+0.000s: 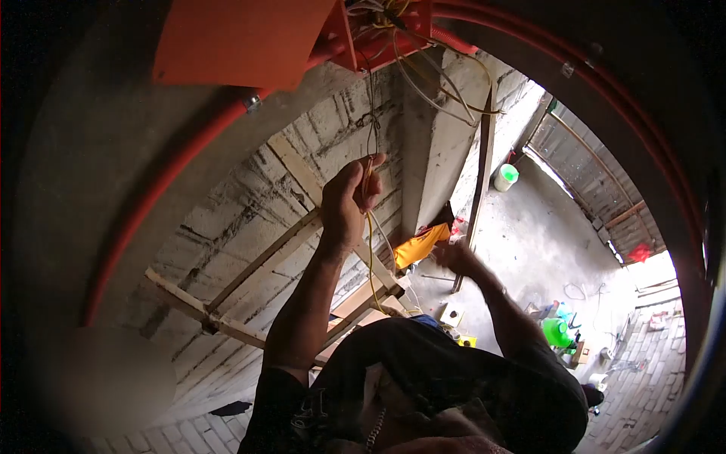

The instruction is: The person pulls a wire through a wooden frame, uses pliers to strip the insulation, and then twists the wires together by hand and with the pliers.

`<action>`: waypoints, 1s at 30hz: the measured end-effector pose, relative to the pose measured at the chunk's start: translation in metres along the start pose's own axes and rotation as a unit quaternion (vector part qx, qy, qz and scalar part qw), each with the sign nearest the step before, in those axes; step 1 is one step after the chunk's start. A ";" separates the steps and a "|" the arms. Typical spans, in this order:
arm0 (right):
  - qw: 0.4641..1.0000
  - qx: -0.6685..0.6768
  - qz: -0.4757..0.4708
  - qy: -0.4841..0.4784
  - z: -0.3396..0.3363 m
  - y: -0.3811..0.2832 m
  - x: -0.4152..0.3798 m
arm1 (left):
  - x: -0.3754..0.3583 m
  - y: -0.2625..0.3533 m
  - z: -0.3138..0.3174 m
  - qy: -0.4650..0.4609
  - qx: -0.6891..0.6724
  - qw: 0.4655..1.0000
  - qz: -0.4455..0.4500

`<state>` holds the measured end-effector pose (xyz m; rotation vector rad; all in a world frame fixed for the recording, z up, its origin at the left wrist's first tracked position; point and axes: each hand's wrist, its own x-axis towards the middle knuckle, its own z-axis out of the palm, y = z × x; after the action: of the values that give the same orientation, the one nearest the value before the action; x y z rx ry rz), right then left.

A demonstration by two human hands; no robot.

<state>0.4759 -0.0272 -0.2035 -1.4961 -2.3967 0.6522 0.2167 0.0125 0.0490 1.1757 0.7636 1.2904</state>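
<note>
My left hand [361,189] is raised near the middle of the view, its fingers closed around thin electrical wires [370,227]. A dark thin wire runs from this hand up toward an open orange junction box [350,45], where several loose wires [446,87] hang in loops. Below the hand, yellow and white strands trail down past a wooden frame. Lower and to the right is my right hand [456,257], fingers curled and slightly blurred, beside an orange-yellow cloth-like thing [420,246]. Whether it touches that thing, or what it pinches, is hidden.
Red conduit [170,166] curves along the ceiling, with an orange panel [242,41] close overhead. Wooden beams [261,261] stand against the rough block wall. Far below on the floor are a white-and-green bucket [506,177] and a green container [557,331].
</note>
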 end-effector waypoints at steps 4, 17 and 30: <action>0.981 0.095 -0.014 -0.168 0.093 -0.010 -0.083 | 0.005 -0.004 -0.004 -0.037 -0.131 0.990 -0.045; 0.953 -0.001 -0.189 -0.236 0.143 -0.045 -0.046 | 0.017 -0.013 -0.026 -0.118 -0.201 0.967 -0.106; 0.963 0.093 -0.165 -0.194 0.102 -0.073 -0.030 | 0.017 -0.009 -0.030 -0.137 -0.228 0.958 -0.112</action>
<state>0.3881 -0.1064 -0.2560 -0.9271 -2.6832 1.1347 0.1944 0.0368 0.0346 0.8412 0.3549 1.0158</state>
